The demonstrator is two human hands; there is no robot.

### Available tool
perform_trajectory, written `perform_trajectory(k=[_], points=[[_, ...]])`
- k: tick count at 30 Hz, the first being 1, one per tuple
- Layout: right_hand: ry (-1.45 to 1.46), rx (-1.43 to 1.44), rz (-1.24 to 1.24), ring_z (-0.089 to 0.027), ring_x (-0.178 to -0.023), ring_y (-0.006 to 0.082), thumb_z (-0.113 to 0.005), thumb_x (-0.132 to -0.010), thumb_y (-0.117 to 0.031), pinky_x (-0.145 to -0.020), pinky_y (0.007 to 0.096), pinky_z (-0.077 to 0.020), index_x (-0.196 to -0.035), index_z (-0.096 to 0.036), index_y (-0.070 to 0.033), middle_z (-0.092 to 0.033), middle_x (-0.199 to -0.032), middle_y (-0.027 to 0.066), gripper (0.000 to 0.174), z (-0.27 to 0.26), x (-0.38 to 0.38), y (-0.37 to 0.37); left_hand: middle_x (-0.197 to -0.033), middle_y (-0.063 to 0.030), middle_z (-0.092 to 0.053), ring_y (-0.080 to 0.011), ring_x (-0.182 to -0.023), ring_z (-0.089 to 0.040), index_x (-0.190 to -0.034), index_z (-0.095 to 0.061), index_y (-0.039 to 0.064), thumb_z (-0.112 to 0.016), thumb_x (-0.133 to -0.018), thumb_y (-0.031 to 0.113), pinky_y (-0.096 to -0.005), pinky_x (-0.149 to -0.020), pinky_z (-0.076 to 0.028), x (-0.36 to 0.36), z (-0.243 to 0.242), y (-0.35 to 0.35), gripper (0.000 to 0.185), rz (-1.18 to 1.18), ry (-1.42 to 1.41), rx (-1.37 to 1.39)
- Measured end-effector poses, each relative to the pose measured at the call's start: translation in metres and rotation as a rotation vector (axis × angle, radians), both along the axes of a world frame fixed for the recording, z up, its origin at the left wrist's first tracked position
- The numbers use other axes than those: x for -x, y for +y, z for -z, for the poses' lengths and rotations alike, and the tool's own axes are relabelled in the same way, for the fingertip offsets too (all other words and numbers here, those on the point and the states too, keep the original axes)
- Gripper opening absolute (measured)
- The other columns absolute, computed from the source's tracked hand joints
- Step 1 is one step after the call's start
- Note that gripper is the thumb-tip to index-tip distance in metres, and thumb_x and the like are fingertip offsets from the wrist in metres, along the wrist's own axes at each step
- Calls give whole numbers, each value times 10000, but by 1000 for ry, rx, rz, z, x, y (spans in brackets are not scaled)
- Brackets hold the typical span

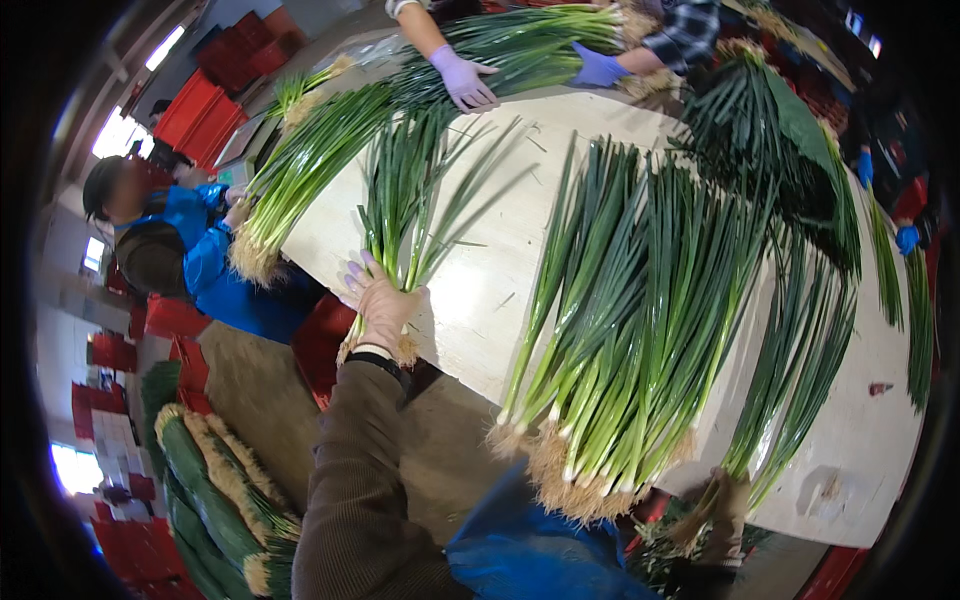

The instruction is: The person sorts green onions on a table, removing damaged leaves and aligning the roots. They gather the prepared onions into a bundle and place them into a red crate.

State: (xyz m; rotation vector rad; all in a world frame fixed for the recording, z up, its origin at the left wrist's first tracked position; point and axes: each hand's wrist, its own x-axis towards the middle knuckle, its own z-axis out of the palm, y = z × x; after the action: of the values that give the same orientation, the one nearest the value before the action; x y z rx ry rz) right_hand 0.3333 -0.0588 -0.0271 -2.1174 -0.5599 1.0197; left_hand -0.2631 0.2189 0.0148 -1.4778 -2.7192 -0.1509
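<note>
My left hand [385, 309], in a thin pale glove, lies across the lower stalks of a small bunch of green onions [401, 199] at the table's near left edge. Its fingers are spread over them, and the roots show beside my wrist. At the near right edge my right hand [727, 510], also gloved, is closed around the root end of another small bunch [776, 375]; its fingers are partly hidden. Between my hands lies a large pile of green onions [637, 315], roots towards me.
Across the white table [480, 300], a co-worker's purple-gloved hands [465, 79] rest on more onions. A person in blue [202, 232] handles a bunch at left. Dark green bundles [772, 142] are heaped at far right. Red crates [196, 120] and tied bundles [214, 480] stand left.
</note>
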Motion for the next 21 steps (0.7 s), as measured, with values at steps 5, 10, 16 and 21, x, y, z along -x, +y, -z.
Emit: perform_trajectory(k=[5,10,16,21], points=[[-56,32,-52,-590,-740,190,-681,-789,-87,-646,329,-484,-1106,-567,-17,-622,-868,70,345,-11,7,6,-1427,-375,-320,-460,-1348,-353,-1519,23,-35,-876,-618,460,-387,-1108,-348,36,0,5,1366,-92,-454,74],[-457,352,-212,-620,-1084,344,-713,-806,-232,-907,390,-494,-1366,-466,-15,-613,-1199,227,649,-19,30,26,-1205,-261,-616,-365,-1165,-588,-1493,-167,-72,-830,-679,327,-381,-980,-478,83,16,12,1123,-58,-465,68],[-785,445,-85,-493,-1280,398,-696,-821,-327,-1067,408,-397,-1456,-382,-14,-486,-1395,267,774,-47,87,43,-1155,-246,-639,-368,-1106,-616,-1376,-388,-37,-778,-683,209,-393,-941,-499,150,22,18,833,-5,-411,101],[-789,459,179,-486,-1304,352,-661,-881,-291,-1034,417,-405,-1461,-381,-44,-475,-1416,258,689,-94,161,62,-1038,-192,-677,-370,-1010,-649,-1208,-545,79,-756,-679,163,-422,-866,-514,252,16,17,576,122,-447,-90]])
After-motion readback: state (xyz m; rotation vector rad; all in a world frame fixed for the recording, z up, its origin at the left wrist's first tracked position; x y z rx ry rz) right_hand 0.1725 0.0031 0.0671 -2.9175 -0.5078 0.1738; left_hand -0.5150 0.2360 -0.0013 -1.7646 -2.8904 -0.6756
